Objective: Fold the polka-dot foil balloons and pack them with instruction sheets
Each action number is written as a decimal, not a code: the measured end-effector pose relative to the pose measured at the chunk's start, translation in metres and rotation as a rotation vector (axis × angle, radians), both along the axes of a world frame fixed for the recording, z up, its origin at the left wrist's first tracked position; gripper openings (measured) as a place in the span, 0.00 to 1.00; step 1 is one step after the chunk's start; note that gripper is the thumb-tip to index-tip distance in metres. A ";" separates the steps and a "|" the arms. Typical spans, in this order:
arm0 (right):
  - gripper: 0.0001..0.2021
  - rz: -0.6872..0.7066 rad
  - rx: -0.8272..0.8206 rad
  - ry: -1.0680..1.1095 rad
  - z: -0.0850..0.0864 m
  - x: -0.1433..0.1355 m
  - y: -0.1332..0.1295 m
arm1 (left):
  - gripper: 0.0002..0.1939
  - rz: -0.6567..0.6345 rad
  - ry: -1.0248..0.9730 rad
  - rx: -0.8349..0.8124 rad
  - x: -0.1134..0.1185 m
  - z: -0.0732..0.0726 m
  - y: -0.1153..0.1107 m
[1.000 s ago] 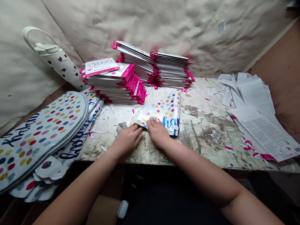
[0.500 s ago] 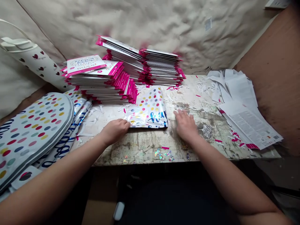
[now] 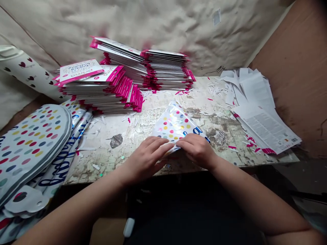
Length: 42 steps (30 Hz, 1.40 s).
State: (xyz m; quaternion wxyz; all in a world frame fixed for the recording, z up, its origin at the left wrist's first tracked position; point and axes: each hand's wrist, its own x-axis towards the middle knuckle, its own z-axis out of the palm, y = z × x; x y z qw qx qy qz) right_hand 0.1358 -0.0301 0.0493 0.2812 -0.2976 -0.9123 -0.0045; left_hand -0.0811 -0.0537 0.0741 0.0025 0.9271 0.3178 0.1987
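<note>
A folded foil balloon (image 3: 173,123), white with coloured dots and blue lettering, lies turned at an angle near the table's front edge. My left hand (image 3: 149,154) grips its near edge, fingers bent over the foil. Close beside it, my right hand (image 3: 198,149) pinches the same near edge, its fingertips almost meeting the left ones. Both hands cover the balloon's near corner. At the far left lies a pile of flat dotted foil balloons (image 3: 38,136), unfolded, with blue writing.
Stacks of pink-edged card packets (image 3: 99,92) stand at the back left, with more packet stacks (image 3: 167,69) behind. White papers (image 3: 251,88) and a printed sheet (image 3: 268,126) lie on the right. Paper scraps litter the worn table (image 3: 102,153). A heart-patterned tumbler (image 3: 28,69) leans at the left.
The folded balloon has been turned and drawn nearer to the table edge. My right hand has come in from the right and taken hold; my left has moved right along with the foil.
</note>
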 end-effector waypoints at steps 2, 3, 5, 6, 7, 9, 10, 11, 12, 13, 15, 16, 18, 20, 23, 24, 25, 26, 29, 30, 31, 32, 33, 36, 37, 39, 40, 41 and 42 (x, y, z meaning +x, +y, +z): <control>0.14 0.022 0.001 0.075 -0.003 0.006 -0.001 | 0.16 -0.061 -0.080 0.031 -0.003 -0.005 0.002; 0.15 0.026 0.000 0.103 -0.004 0.009 -0.002 | 0.14 -0.074 -0.105 0.052 -0.003 -0.006 0.003; 0.17 -0.009 -0.005 0.135 -0.007 0.014 -0.007 | 0.11 -0.080 -0.119 0.096 0.000 -0.007 0.001; 0.17 -0.043 -0.006 0.135 -0.009 0.017 -0.011 | 0.09 -0.076 -0.109 0.115 0.004 -0.007 0.000; 0.16 -0.078 -0.008 0.128 -0.012 0.020 -0.015 | 0.08 -0.072 -0.091 0.126 0.008 -0.006 -0.003; 0.15 -0.128 -0.020 0.101 -0.021 0.027 -0.023 | 0.05 -0.078 -0.067 0.117 0.019 -0.006 -0.010; 0.15 -0.136 -0.031 0.090 -0.027 0.030 -0.027 | 0.05 -0.093 -0.072 0.092 0.025 -0.007 -0.013; 0.15 -0.135 -0.050 0.086 -0.033 0.034 -0.031 | 0.05 -0.119 -0.089 0.055 0.031 -0.009 -0.017; 0.15 -0.132 -0.073 0.091 -0.039 0.038 -0.035 | 0.06 -0.155 -0.115 0.013 0.036 -0.012 -0.019; 0.15 -0.129 -0.098 0.105 -0.043 0.042 -0.038 | 0.08 -0.197 -0.148 -0.028 0.041 -0.015 -0.022; 0.15 -0.115 -0.163 0.149 -0.049 0.051 -0.041 | 0.12 -0.265 -0.215 -0.102 0.048 -0.020 -0.025; 0.16 -0.097 -0.210 0.176 -0.048 0.057 -0.040 | 0.13 -0.277 -0.255 -0.131 0.050 -0.022 -0.025; 0.20 -0.088 -0.347 0.268 -0.044 0.070 -0.035 | 0.14 -0.245 -0.349 -0.165 0.050 -0.022 -0.026; 0.26 -0.143 -0.542 0.458 -0.039 0.084 -0.026 | 0.16 -0.170 -0.445 -0.161 0.045 -0.020 -0.027; 0.27 -0.239 -0.844 0.831 -0.035 0.096 -0.005 | 0.19 -0.081 -0.523 -0.119 0.037 -0.014 -0.029; 0.25 -0.230 -0.927 0.911 -0.035 0.095 0.002 | 0.20 -0.071 -0.531 -0.106 0.034 -0.012 -0.030; 0.23 -0.212 -0.996 0.961 -0.036 0.092 0.009 | 0.20 -0.069 -0.530 -0.095 0.033 -0.010 -0.031; 0.21 -0.198 -1.050 0.994 -0.036 0.088 0.016 | 0.21 -0.073 -0.524 -0.085 0.031 -0.008 -0.032; 0.14 -0.234 -1.115 1.082 -0.033 0.070 0.030 | 0.20 -0.096 -0.475 -0.053 0.029 -0.002 -0.036; 0.13 -0.275 -1.121 1.112 -0.031 0.065 0.032 | 0.18 -0.106 -0.456 -0.039 0.028 0.001 -0.037; 0.13 -0.315 -1.128 1.121 -0.029 0.061 0.034 | 0.17 -0.118 -0.438 -0.020 0.027 0.003 -0.039; 0.11 -0.348 -1.125 1.100 -0.027 0.058 0.036 | 0.15 -0.129 -0.420 0.002 0.026 0.005 -0.040; 0.10 -0.377 -1.083 1.056 -0.025 0.056 0.037 | 0.14 -0.133 -0.397 0.021 0.024 0.007 -0.041; 0.06 -0.457 -0.724 0.832 -0.026 0.058 0.040 | 0.14 -0.136 -0.314 0.066 0.020 0.007 -0.043; 0.06 -0.480 -0.615 0.754 -0.028 0.060 0.042 | 0.14 -0.143 -0.293 0.084 0.020 0.005 -0.042; 0.08 -0.486 -0.583 0.622 -0.033 0.067 0.046 | 0.14 -0.176 -0.260 0.115 0.024 -0.001 -0.040; 0.09 -0.466 -0.649 0.572 -0.034 0.072 0.047 | 0.14 -0.194 -0.247 0.125 0.027 -0.005 -0.039; 0.10 -0.431 -0.717 0.534 -0.033 0.077 0.046 | 0.13 -0.201 -0.236 0.126 0.032 -0.009 -0.038; 0.15 -0.382 -0.753 0.493 -0.031 0.083 0.043 | 0.13 -0.200 -0.231 0.118 0.037 -0.013 -0.037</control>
